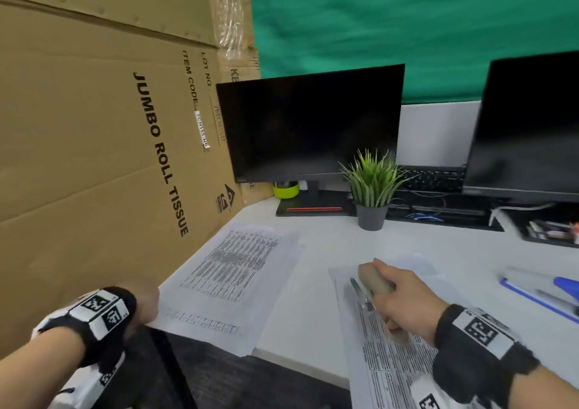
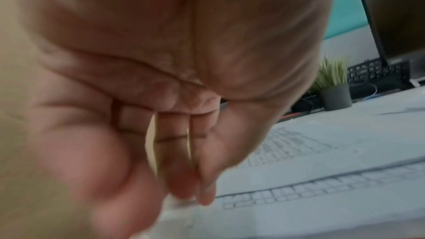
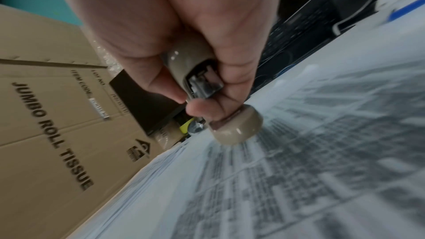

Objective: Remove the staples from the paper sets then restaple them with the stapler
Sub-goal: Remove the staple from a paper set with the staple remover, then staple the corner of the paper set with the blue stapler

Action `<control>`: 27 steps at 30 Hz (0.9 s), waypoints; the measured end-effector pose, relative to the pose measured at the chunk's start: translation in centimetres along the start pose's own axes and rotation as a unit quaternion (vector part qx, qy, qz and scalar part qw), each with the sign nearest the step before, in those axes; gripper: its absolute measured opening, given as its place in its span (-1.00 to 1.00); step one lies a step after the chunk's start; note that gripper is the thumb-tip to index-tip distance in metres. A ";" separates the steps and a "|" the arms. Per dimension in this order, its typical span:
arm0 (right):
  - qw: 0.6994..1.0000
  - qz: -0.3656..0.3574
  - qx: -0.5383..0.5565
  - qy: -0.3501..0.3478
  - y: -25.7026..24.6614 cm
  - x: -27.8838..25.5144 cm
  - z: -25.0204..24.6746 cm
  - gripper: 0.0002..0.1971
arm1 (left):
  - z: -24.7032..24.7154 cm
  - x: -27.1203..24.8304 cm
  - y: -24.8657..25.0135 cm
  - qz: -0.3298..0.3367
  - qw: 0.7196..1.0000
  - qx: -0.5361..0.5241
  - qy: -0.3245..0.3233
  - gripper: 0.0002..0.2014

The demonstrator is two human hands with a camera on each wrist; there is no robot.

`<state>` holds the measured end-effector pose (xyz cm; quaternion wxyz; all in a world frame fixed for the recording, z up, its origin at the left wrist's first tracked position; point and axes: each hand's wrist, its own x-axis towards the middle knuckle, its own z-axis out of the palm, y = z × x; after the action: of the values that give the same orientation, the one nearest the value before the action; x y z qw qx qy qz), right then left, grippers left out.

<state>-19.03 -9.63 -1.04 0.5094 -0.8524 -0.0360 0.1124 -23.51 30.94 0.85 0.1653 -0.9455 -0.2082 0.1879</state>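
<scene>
Two printed paper sets lie on the white desk (image 1: 329,252). The left paper set (image 1: 232,267) (image 2: 299,152) reaches the desk's near edge. My left hand (image 1: 150,305) (image 2: 190,192) is at its near left corner, fingers straight and pointing down, tips touching the sheet's edge; this view is blurred. On the right paper set (image 1: 385,371) (image 3: 322,152) my right hand (image 1: 394,302) (image 3: 190,101) grips a beige stapler (image 1: 374,280) (image 3: 236,130). The stapler's base rests on the paper near its left edge. Its metal magazine shows between base and top.
A large cardboard box (image 1: 94,158) walls off the left. At the back stand a dark monitor (image 1: 310,126), a potted plant (image 1: 371,214), a keyboard (image 1: 435,176) and a second monitor (image 1: 532,126). A blue-edged item with a pen (image 1: 557,295) lies far right.
</scene>
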 end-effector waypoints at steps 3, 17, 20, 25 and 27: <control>0.999 0.032 0.012 0.037 1.8 -0.7 -2.5 -0.28 | 0.5 0.8 -0.5 -0.001 1.000 -0.027 0.006 -0.74; 0.970 0.116 -0.110 0.181 8.7 2.1 -12.3 -0.97 | -6.1 -0.5 7.9 0.130 0.969 -0.174 0.115 -0.78; 0.946 0.137 -0.216 0.201 8.7 3.5 -14.7 -0.66 | -7.9 -1.2 13.0 0.220 0.948 -0.202 0.108 -0.83; 0.862 0.122 -0.445 0.211 7.1 3.6 -18.9 -0.31 | -10.1 -2.7 21.6 0.320 0.921 -0.214 0.067 -0.58; 0.845 0.180 -0.486 0.133 8.1 3.2 -20.1 -0.29 | -10.4 -2.6 24.0 0.339 0.918 -0.200 0.047 -0.35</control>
<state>-11.71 -30.23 0.55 0.0004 -0.9892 0.1357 0.0557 -13.36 6.73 1.30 -0.0916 -0.9805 0.1001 0.1419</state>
